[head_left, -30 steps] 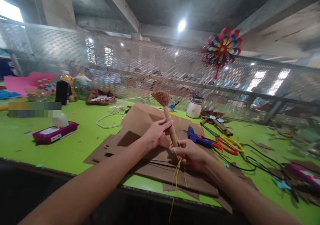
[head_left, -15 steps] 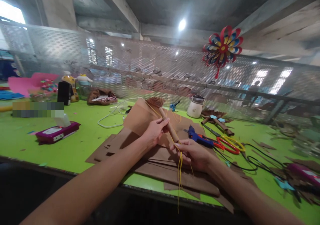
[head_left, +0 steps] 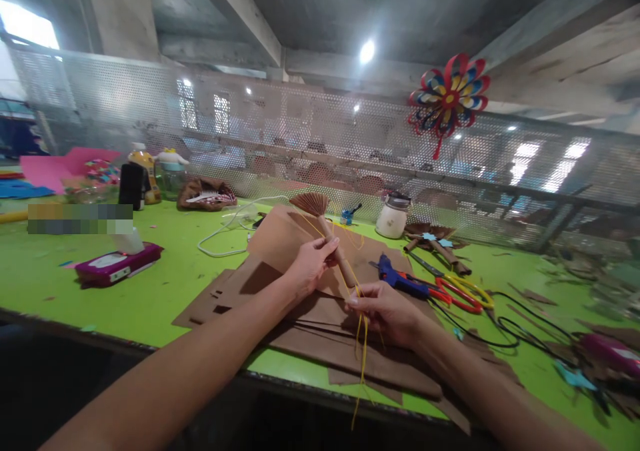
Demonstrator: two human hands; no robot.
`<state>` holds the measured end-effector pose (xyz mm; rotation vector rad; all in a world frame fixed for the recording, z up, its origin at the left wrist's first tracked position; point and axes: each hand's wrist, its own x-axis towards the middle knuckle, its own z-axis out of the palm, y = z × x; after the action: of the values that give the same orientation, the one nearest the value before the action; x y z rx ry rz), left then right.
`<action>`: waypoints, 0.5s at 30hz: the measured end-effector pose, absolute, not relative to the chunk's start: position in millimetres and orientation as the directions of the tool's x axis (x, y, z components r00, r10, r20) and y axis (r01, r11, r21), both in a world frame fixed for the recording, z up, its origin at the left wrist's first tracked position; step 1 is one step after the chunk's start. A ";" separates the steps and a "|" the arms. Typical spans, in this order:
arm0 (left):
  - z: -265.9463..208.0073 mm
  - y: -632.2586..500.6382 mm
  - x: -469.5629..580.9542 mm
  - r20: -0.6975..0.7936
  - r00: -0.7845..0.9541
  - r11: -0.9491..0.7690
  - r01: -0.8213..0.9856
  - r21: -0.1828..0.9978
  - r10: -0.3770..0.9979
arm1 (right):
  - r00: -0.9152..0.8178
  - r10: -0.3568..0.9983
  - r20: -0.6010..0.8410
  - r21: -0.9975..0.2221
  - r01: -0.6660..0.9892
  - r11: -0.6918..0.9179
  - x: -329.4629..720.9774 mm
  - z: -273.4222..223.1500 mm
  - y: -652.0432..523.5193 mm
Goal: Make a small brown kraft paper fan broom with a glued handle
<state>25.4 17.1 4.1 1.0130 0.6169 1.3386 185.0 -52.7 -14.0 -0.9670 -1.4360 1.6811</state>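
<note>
A rolled brown paper tube [head_left: 345, 269] with a pleated paper fan [head_left: 311, 204] at its far end slants over the brown sheets. My left hand [head_left: 316, 264] is closed around the middle of the tube. Yellow string [head_left: 364, 344] runs along the tube and hangs past its near end in loose strands. At that near end, my right hand [head_left: 383, 309] pinches the string between thumb and fingers. Folded brown paper sheets [head_left: 290, 304] lie beneath both hands.
Right of my hands lie a blue glue gun [head_left: 400, 281], scissors with red and yellow handles [head_left: 463, 292] and black cords. A white jar [head_left: 393, 217] stands behind. Leftward are a purple power strip [head_left: 120, 264] and a white cable [head_left: 213, 251]. A metal mesh [head_left: 310, 131] rises at the back.
My right hand has shifted slightly at the tube's near end, and the hanging yellow string has swung into a different shape. My left hand keeps its hold on the tube.
</note>
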 end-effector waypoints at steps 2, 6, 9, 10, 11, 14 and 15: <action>3.2 17.4 25.4 0.186 0.185 -0.073 -0.491 0.868 0.965 | -0.502 0.860 -0.094 -0.993 -0.009 -0.114 185.4 -14.6 -53.5; 2.1 18.0 24.9 0.193 0.199 -0.076 -0.482 0.873 0.961 | -0.577 0.810 -0.103 -0.994 0.076 -0.072 185.9 -17.3 -53.5; 2.4 17.9 24.0 0.197 0.206 -0.078 -0.474 0.877 0.958 | -0.572 0.812 -0.114 -0.993 0.079 -0.084 187.2 -17.4 -53.8; 2.7 17.7 23.5 0.194 0.204 -0.079 -0.469 0.880 0.960 | -0.563 0.817 -0.122 -0.992 0.080 -0.093 188.0 -16.7 -54.4; 3.2 17.3 23.1 0.189 0.198 -0.078 -0.463 0.883 0.962 | -0.555 0.822 -0.127 -0.992 0.086 -0.095 188.8 -15.7 -55.1; 5.4 15.4 21.6 0.167 0.199 -0.059 -0.458 0.887 0.966 | -0.539 0.834 -0.121 -0.987 0.153 -0.045 191.5 -11.9 -58.4; 6.4 14.5 21.2 0.159 0.203 -0.049 -0.462 0.886 0.966 | -0.540 0.833 -0.117 -0.982 0.190 -0.014 192.3 -10.5 -59.6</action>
<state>21.2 14.5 6.4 1.0333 0.6395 1.2965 192.3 -59.6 -10.5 -1.0638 -1.7434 1.5955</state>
